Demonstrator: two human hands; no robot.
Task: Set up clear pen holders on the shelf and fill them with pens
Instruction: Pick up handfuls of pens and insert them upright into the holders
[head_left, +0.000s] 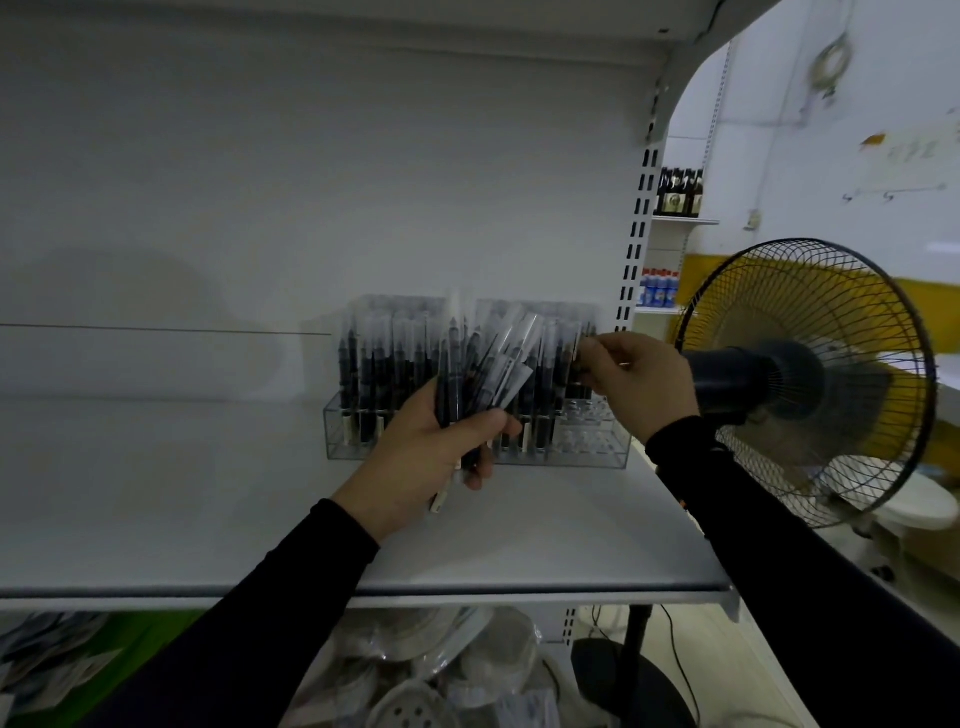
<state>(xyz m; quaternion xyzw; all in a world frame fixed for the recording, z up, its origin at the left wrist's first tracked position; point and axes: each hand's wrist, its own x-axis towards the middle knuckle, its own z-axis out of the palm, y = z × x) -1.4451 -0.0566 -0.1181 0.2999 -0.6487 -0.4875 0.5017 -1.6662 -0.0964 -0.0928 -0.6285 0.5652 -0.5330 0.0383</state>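
Left hand (415, 457) fingers curl round a pen bundle (483, 364); right hand (636, 382) fingers pinch one pen (577, 349).

2 clear pen holders stand side by side on the white shelf (208, 493), against the back wall. The left holder (337, 441) is packed with black pens (374, 379) standing up straight in clear sleeves. The right holder (597, 452) has pens too, but some holes at its right end are empty. A bunch of pens (483, 364) is fanned out in front of them, tilted. One pen (575, 349) stands over the right holder.
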